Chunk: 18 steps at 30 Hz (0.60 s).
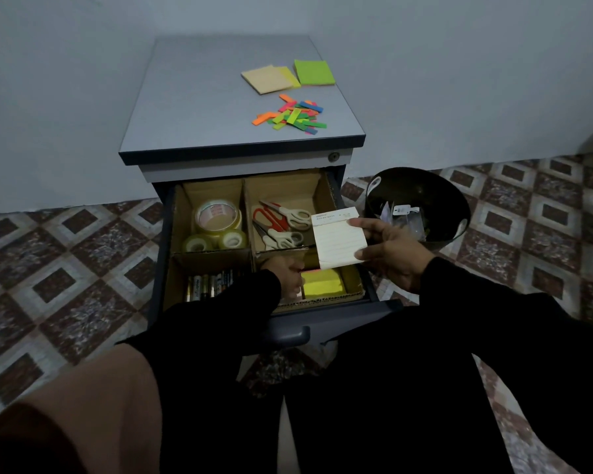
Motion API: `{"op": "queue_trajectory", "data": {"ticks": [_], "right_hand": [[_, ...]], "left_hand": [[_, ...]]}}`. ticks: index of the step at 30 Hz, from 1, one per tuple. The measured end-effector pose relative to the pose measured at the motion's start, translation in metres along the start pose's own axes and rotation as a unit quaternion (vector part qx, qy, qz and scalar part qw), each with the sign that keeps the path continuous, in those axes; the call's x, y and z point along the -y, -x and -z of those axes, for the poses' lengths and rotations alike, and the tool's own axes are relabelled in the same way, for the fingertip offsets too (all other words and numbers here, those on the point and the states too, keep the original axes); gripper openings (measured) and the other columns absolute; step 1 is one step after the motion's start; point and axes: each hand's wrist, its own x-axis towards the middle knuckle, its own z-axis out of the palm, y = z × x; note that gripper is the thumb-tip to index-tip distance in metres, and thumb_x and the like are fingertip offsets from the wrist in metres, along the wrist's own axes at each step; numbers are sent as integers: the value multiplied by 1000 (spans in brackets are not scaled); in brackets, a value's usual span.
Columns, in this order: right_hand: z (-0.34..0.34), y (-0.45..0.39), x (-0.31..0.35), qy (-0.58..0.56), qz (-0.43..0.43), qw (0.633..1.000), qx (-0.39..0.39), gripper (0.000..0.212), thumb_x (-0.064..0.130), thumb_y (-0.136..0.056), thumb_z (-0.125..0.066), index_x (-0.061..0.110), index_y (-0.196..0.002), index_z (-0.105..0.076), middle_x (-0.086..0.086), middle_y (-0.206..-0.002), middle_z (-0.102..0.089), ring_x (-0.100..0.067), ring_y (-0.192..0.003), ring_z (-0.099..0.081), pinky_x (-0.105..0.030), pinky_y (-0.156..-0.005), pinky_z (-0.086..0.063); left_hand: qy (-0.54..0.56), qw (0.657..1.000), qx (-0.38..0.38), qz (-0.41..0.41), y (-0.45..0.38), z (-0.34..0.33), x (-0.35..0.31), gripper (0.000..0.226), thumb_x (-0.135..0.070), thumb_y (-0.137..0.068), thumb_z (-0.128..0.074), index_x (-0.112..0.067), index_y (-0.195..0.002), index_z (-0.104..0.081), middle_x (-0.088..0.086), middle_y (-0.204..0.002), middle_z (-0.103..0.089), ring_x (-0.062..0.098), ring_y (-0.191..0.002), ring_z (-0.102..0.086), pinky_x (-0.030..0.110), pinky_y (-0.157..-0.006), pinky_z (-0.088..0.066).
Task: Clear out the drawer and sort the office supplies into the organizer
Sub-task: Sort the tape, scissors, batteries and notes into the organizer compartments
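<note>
Black bin (452, 200) beside open drawer (336, 189)

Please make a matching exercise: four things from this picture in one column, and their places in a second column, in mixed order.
Things:
1. tape rolls
2. scissors
3. batteries
4. white notepad

Places:
A. front left compartment of the organizer
B. held in the right hand
C. back left compartment
D. back right compartment

Right pairs: 1-C, 2-D, 3-A, 4-B
</note>
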Motion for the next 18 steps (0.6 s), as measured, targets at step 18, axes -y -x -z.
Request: {"op": "queue_trajectory", "data": {"ticks": [18], "right_hand": [[-47,19,17,-6,84,996,18,53,-12,-80,-60,14,-118,-34,-14,-105,-58,-29,-95,-62,-39,-73,-57]], "left_hand": [[141,980,25,-140,62,72,-17,55,15,-87,-48,-20,-129,-49,12,-103,-62,21,-83,-63,27,-63,-57]]}}
